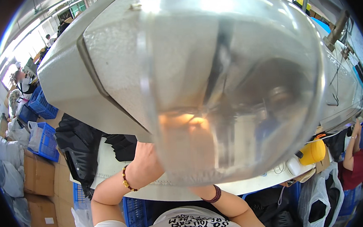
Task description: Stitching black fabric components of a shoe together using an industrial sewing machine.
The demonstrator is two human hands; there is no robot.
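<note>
A large pale sewing machine head (116,63) fills the upper middle of the view, very close. Its rounded, see-through cover (238,151) hangs over the spot where both of my hands meet. My left hand (147,163) reaches in under the machine from the left, a beaded bracelet (126,181) at its wrist. Only the back of that hand shows; its fingers are hidden. From the lower right comes my right forearm (230,204), wearing a dark bracelet (212,194). My right hand is lost behind the cover. Black fabric pieces (123,147) lie beside my left hand.
A stack of dark printed cloth (82,148) hangs over the left edge of the white table (106,168). A yellow thread cone (313,152) stands at the right. Blue crates (47,140) and cardboard boxes (39,172) sit on the left floor. A person in red (355,167) works at the right.
</note>
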